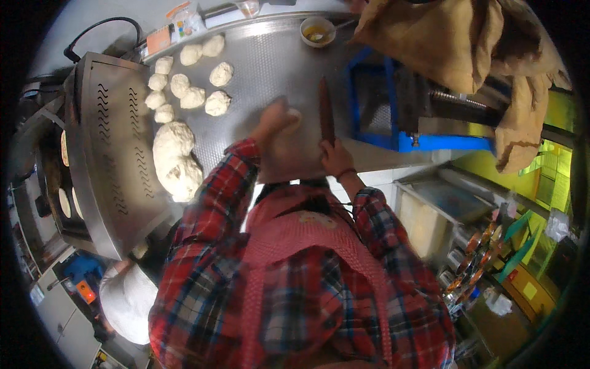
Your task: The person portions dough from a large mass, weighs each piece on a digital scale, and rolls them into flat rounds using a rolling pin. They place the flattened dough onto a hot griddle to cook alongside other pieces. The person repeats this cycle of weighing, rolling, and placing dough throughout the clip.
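My left hand is over the metal worktop, blurred, with its fingers at a small pale piece that looks like dough; whether it grips the piece is unclear. My right hand is closed on the near end of a long brown tool, whose tapered tip points away from me; knife or stick, I cannot tell. Several dough balls lie on the left part of the worktop. Nearer to me, beside the steel appliance, rests a large lump of dough.
On the left stands a steel appliance with slotted vents. A bowl of yellowish liquid sits at the worktop's far side. Right of the tool are a blue metal frame and brown cloth. A person in white is at lower left.
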The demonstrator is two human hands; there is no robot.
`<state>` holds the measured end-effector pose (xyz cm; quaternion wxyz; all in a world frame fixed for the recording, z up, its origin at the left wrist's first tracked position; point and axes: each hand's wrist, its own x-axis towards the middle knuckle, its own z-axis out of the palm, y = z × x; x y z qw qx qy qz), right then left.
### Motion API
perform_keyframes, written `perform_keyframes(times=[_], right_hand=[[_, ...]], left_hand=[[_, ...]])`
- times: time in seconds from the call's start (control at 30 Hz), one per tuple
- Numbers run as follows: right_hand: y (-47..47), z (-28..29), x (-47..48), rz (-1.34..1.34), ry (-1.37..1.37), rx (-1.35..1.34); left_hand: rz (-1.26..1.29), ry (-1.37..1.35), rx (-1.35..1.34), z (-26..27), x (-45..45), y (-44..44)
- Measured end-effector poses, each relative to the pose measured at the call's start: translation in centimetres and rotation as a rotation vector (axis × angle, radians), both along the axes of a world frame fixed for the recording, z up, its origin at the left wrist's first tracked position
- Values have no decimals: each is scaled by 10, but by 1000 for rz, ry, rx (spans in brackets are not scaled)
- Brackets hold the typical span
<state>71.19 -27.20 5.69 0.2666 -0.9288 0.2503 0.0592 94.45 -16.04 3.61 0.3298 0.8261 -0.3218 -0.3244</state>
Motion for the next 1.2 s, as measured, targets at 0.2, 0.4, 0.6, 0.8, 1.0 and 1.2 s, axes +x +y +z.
perform_keyframes(times=[0.2,0.4,0.6,0.8,1.0,1.2], right_hand=[[7,10,5,-53,46,-19],[6,-1,3,-15,94,-10],[5,16,11,-153,66,-10],[3,2,20,-408,-187,57],[16,24,28,-389,-179,161],[36,39,18,87,-446,-78]], left_hand=[[343,407,-47,49,-68,56],[-154,-533,2,56,-114,78],[-348,-577,145,44,-109,86],[-288,-607,77,48,-119,71],[-312,-602,49,48,-115,81],[9,-558,-86,73,-94,98]])
